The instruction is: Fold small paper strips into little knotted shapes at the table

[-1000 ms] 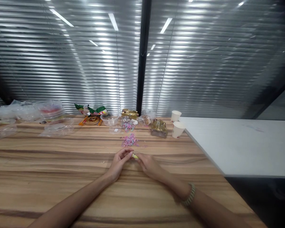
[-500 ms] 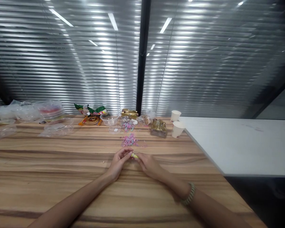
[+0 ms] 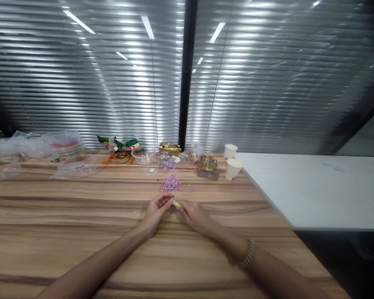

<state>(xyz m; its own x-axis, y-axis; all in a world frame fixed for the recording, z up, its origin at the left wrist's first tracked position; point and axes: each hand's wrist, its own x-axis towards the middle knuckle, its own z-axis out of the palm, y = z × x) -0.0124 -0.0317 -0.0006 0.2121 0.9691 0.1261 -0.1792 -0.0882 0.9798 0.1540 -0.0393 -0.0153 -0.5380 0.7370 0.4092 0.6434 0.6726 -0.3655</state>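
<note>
A small yellow object [image 3: 176, 204] with a pale end sits between my two hands, low over the wooden table [image 3: 81, 232]. My left hand [image 3: 156, 211] pinches its pale left end between thumb and fingers. From the other side, my right hand [image 3: 193, 214] has its fingers closed on the yellow end. Just beyond my fingertips lies a loose pile of small pink, purple and bluish pieces [image 3: 170, 183]. More such pieces are in a clear container [image 3: 167, 162] lying behind the pile.
Two paper cups [image 3: 233, 169] and a gold foil package [image 3: 208, 167] stand back right. A clear bowl [image 3: 143, 157], green snack bag [image 3: 131, 144], clear lid [image 3: 77, 166] and stacked plastic containers [image 3: 67, 144] line the back left. A white table [image 3: 324, 191] adjoins at right.
</note>
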